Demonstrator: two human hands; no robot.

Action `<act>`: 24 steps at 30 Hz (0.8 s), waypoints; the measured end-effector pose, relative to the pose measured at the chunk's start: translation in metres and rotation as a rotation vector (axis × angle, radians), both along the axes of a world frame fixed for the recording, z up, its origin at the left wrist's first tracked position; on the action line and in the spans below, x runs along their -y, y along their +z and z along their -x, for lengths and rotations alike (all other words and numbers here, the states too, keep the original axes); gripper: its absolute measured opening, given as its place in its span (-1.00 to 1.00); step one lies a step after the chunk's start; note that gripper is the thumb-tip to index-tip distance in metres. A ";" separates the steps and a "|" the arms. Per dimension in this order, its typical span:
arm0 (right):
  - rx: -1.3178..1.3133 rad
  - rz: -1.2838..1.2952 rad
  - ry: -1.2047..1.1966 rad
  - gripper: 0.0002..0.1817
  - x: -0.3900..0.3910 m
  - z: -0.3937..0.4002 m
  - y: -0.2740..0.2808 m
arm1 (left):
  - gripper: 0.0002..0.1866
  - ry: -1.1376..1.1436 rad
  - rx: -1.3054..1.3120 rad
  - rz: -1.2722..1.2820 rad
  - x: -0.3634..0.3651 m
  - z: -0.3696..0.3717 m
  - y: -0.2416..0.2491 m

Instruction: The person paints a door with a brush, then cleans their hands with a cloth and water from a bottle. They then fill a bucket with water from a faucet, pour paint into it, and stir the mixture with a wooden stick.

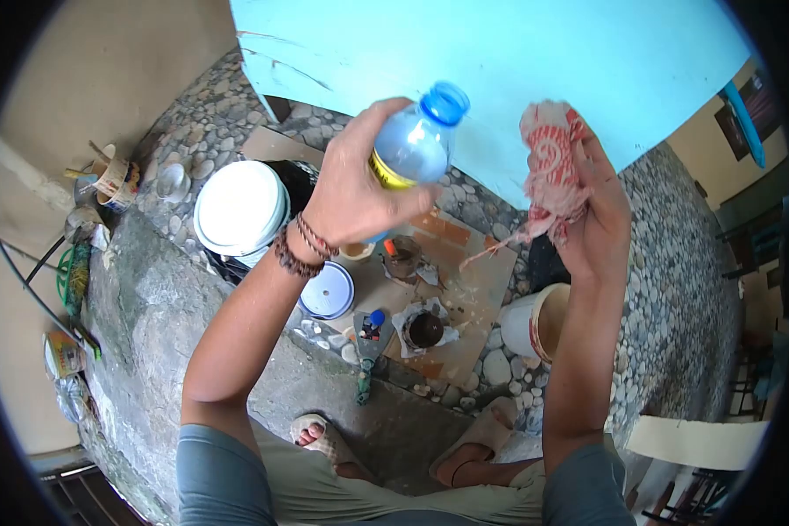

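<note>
My left hand is wrapped round a clear plastic bottle with a blue neck and a yellow label, tilted slightly to the right. Raised at the right, my right hand grips a red and white patterned cloth, bunched up, with a twisted strand hanging toward the lower left. Bottle and cloth are apart, both in front of a light blue panel.
Below the hands lies stained cardboard with a dark open can. A white-lidded bucket, a blue-rimmed lid and a pale bucket stand around it. A large rock fills the left.
</note>
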State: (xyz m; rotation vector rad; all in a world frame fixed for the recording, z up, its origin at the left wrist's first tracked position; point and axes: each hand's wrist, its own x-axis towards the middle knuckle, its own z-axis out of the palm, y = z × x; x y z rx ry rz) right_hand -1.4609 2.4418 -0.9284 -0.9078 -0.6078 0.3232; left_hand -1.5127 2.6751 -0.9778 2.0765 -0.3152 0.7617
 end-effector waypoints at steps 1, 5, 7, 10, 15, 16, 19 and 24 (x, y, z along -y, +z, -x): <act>0.011 -0.006 0.017 -0.65 -0.003 0.002 0.001 | -0.25 -0.006 0.008 -0.032 -0.004 0.009 0.006; 0.004 0.073 -0.112 -0.66 -0.022 0.016 0.006 | -0.24 0.020 0.008 -0.107 -0.010 0.038 0.017; 0.197 0.233 -0.305 -0.68 -0.037 0.027 0.007 | -0.24 0.038 -0.036 -0.172 -0.009 0.048 0.020; 0.433 0.396 -0.426 -0.69 -0.061 0.049 0.005 | -0.25 0.050 -0.064 -0.191 -0.005 0.055 0.024; 0.603 0.399 -0.430 -0.65 -0.066 0.045 -0.022 | -0.28 0.070 -0.131 -0.242 -0.014 0.062 0.026; 0.601 0.428 -0.442 -0.62 -0.066 0.046 -0.025 | -0.27 0.048 -0.171 -0.276 -0.017 0.063 0.029; 0.356 0.518 -0.381 -0.63 -0.068 0.060 -0.024 | -0.27 0.030 -0.280 -0.337 -0.022 0.065 0.045; 0.231 0.413 -0.388 -0.63 -0.080 0.065 -0.046 | -0.28 0.052 -0.463 -0.667 -0.028 0.059 0.085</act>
